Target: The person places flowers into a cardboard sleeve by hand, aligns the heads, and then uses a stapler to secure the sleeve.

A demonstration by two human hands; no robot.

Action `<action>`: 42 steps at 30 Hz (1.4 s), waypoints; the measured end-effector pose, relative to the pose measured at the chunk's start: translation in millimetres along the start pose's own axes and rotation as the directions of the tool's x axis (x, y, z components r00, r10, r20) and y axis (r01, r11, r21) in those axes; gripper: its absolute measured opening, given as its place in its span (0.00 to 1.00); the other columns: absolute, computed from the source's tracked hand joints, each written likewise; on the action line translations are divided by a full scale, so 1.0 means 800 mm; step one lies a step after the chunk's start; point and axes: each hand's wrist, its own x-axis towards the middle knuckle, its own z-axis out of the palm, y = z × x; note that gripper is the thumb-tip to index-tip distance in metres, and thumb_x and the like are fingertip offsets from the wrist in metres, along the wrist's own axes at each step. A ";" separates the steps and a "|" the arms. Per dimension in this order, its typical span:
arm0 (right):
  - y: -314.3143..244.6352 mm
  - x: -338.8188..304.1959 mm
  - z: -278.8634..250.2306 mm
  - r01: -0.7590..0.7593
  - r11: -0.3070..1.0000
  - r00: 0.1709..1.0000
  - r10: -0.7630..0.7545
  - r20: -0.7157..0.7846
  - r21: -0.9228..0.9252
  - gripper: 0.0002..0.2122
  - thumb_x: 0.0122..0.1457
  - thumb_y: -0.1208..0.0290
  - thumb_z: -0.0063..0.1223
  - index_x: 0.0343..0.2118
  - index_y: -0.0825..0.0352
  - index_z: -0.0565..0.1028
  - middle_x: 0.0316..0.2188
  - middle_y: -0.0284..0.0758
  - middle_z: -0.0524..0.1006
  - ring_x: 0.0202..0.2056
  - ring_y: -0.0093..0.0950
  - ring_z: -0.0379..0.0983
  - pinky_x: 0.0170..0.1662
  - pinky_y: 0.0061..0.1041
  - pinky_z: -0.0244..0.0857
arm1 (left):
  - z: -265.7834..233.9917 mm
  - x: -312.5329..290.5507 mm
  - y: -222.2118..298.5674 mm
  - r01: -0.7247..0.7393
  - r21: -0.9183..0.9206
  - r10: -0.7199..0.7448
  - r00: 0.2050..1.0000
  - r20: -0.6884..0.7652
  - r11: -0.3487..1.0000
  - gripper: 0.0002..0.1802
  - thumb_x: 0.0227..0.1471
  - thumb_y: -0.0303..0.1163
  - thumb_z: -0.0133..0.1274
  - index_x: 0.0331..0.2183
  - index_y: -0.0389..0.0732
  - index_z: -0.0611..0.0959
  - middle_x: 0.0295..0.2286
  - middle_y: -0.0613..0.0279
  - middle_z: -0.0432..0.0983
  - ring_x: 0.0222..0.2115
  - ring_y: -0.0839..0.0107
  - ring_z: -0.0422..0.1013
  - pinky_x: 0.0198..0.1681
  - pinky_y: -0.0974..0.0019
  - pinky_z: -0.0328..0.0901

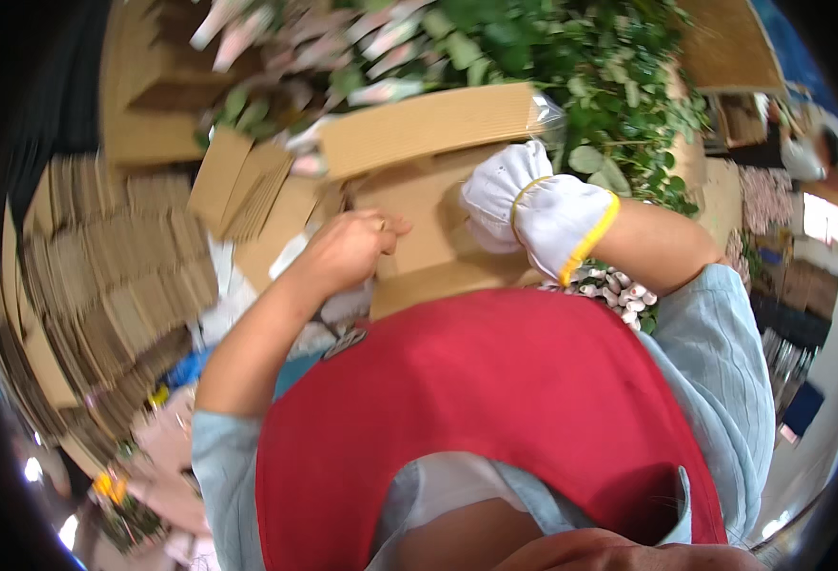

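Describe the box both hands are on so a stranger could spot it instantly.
Start at the red apron and look just above it. The cardboard box lies there, under the bare left hand and gloved right hand. Unlike the flat cardboard stacks to the left, it is assembled, its flap raised.

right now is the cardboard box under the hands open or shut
Open: the cardboard box has its far flap raised, with the gloved right hand and bare left hand on it.

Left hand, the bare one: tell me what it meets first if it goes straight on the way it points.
The bare left hand points rightward across the open brown cardboard box. Straight on, it would probably first meet the right hand in its white, yellow-cuffed glove, which rests on that box; depth between them is unclear.
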 end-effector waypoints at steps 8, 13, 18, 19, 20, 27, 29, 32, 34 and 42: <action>0.220 0.036 0.020 -0.433 0.884 0.894 0.397 -0.206 -0.175 0.14 0.53 0.73 0.48 0.44 0.58 0.75 0.33 0.40 0.80 0.35 0.40 0.78 0.35 0.34 0.73 | 0.014 0.023 0.050 0.042 -0.006 -0.042 0.977 -0.207 0.999 0.19 0.43 0.24 0.55 0.42 0.41 0.80 0.48 0.61 0.73 0.44 0.57 0.67 0.49 0.58 0.65; 0.169 -0.118 -0.110 -0.449 0.893 0.631 0.291 -0.719 -0.033 0.16 0.57 0.76 0.46 0.48 0.55 0.76 0.35 0.39 0.81 0.35 0.36 0.79 0.39 0.32 0.73 | 0.037 0.003 0.028 0.091 -0.195 -0.137 0.962 -0.236 0.977 0.19 0.46 0.26 0.54 0.44 0.43 0.81 0.51 0.61 0.71 0.50 0.56 0.63 0.55 0.56 0.59; 0.098 -0.209 -0.069 -0.387 0.907 0.714 0.184 -0.675 -0.163 0.16 0.53 0.75 0.53 0.46 0.55 0.75 0.31 0.39 0.80 0.31 0.39 0.78 0.33 0.34 0.73 | 0.037 0.002 0.002 0.050 -0.219 -0.096 0.974 -0.206 0.974 0.15 0.60 0.35 0.45 0.46 0.45 0.81 0.48 0.61 0.75 0.50 0.58 0.64 0.57 0.59 0.56; 0.072 -0.198 -0.040 -0.413 0.904 0.779 0.285 -0.559 -0.115 0.18 0.49 0.78 0.53 0.45 0.54 0.74 0.29 0.39 0.80 0.31 0.41 0.77 0.30 0.37 0.72 | 0.061 -0.003 -0.024 0.113 -0.639 -0.251 0.959 -0.129 0.761 0.20 0.65 0.42 0.37 0.48 0.46 0.80 0.47 0.57 0.75 0.50 0.61 0.66 0.57 0.60 0.57; 0.065 -0.181 0.002 -0.405 0.909 0.824 0.315 -0.470 -0.101 0.19 0.49 0.78 0.53 0.46 0.53 0.73 0.31 0.39 0.79 0.33 0.40 0.77 0.31 0.36 0.72 | 0.048 0.005 -0.025 0.054 -0.818 -0.240 0.965 -0.105 0.573 0.27 0.65 0.48 0.32 0.49 0.43 0.79 0.47 0.57 0.75 0.50 0.61 0.67 0.57 0.60 0.57; 0.098 -0.124 -0.030 -0.306 0.952 0.641 0.225 -0.734 0.025 0.11 0.55 0.68 0.51 0.42 0.59 0.74 0.42 0.41 0.76 0.40 0.37 0.76 0.35 0.36 0.72 | 0.024 -0.010 0.015 -0.033 -0.288 -0.009 0.990 -0.144 0.957 0.18 0.45 0.34 0.62 0.42 0.46 0.83 0.41 0.58 0.76 0.47 0.56 0.65 0.54 0.59 0.58; 0.125 -0.051 -0.047 -0.421 0.906 0.877 0.395 -0.273 -0.045 0.09 0.55 0.68 0.51 0.39 0.60 0.75 0.39 0.39 0.78 0.39 0.37 0.77 0.36 0.35 0.71 | 0.025 -0.011 0.017 0.046 -0.300 -0.086 0.989 -0.122 0.953 0.20 0.42 0.33 0.63 0.42 0.44 0.83 0.40 0.60 0.77 0.46 0.58 0.66 0.53 0.59 0.59; 0.217 0.065 0.048 -0.156 0.944 0.952 0.066 -0.297 -0.290 0.12 0.52 0.67 0.54 0.40 0.63 0.78 0.36 0.39 0.80 0.36 0.41 0.78 0.37 0.36 0.73 | 0.025 -0.005 0.022 0.044 -0.366 -0.103 0.984 -0.145 0.930 0.20 0.41 0.31 0.65 0.41 0.44 0.83 0.38 0.60 0.78 0.45 0.60 0.66 0.53 0.59 0.59; 0.212 0.102 0.041 -0.146 0.922 0.988 0.118 -0.099 -0.359 0.14 0.52 0.67 0.51 0.41 0.63 0.77 0.35 0.39 0.80 0.35 0.41 0.78 0.36 0.37 0.73 | 0.026 -0.012 0.030 0.149 -0.504 -0.256 0.955 -0.151 0.851 0.18 0.41 0.29 0.65 0.39 0.44 0.83 0.37 0.61 0.78 0.45 0.60 0.66 0.54 0.60 0.59; 0.239 -0.045 -0.119 -0.415 0.906 0.873 0.371 -0.316 -0.082 0.15 0.46 0.68 0.54 0.39 0.64 0.76 0.31 0.44 0.79 0.32 0.40 0.76 0.34 0.36 0.69 | 0.025 -0.007 0.019 -0.012 -0.375 -0.053 0.985 -0.163 0.927 0.16 0.44 0.32 0.62 0.39 0.46 0.84 0.38 0.63 0.77 0.44 0.58 0.66 0.53 0.59 0.58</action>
